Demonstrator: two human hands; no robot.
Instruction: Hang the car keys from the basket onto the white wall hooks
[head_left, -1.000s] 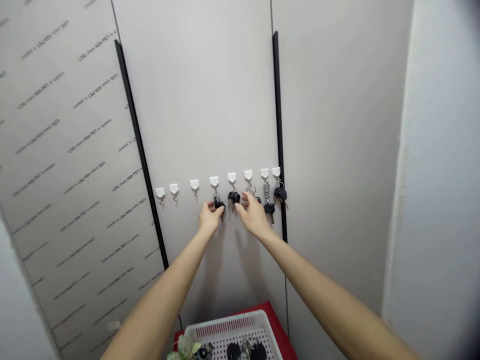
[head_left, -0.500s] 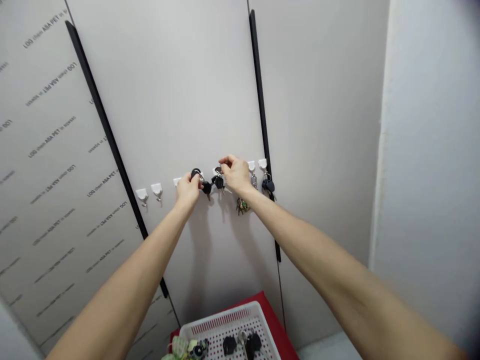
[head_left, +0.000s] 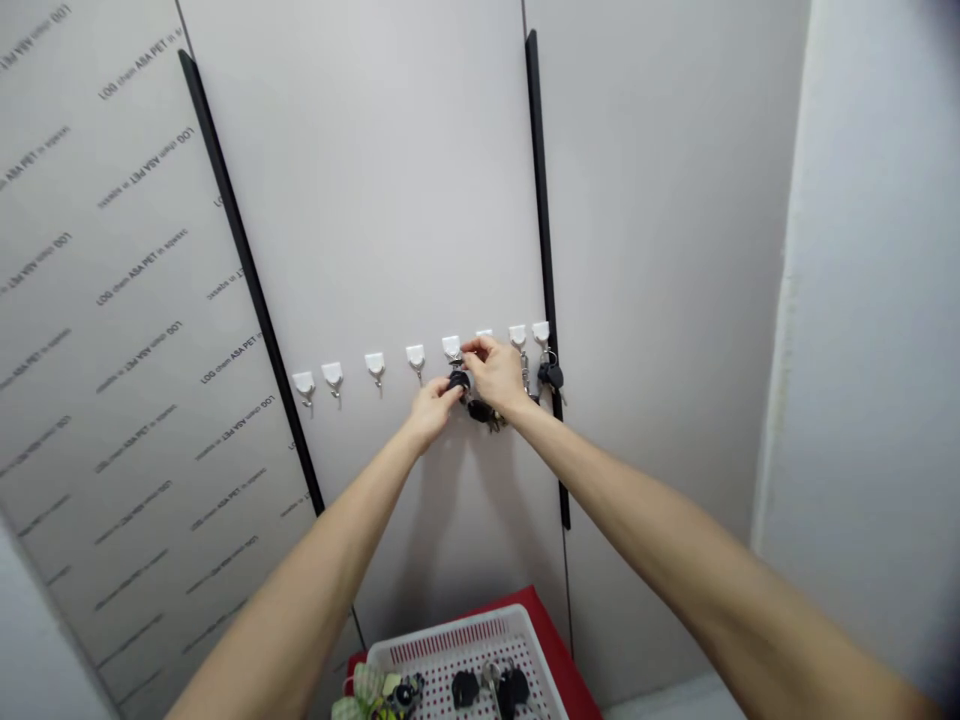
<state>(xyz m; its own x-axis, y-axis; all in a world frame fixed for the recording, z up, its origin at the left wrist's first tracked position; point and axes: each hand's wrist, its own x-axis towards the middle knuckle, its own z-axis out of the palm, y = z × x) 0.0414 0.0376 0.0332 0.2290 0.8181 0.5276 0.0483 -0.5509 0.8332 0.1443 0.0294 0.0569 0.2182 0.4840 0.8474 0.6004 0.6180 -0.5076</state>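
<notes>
Grey cabinet doors (head_left: 390, 200) are carrying a row of white hooks (head_left: 415, 353); both arms are stretching up, left hand (head_left: 431, 410) and right hand (head_left: 496, 375) each pinching, grip closed, the black key (head_left: 458, 381) hanging between them

A row of hooks (head_left: 373, 362) crosses mid-frame. A key bunch (head_left: 459, 380) hangs under its right half. A basket (head_left: 450, 640) holding more keys (head_left: 465, 690) lies bottom centre.

White hooks (head_left: 373, 362) are being carried by the grey panel (head_left: 390, 200); a black key (head_left: 458, 381) is being pinched there by fingers (head_left: 442, 396), key bunches (head_left: 551, 376) hanging rightward. Below, a white basket (head_left: 450, 638) is being borne by a red surface (head_left: 568, 655).
</notes>
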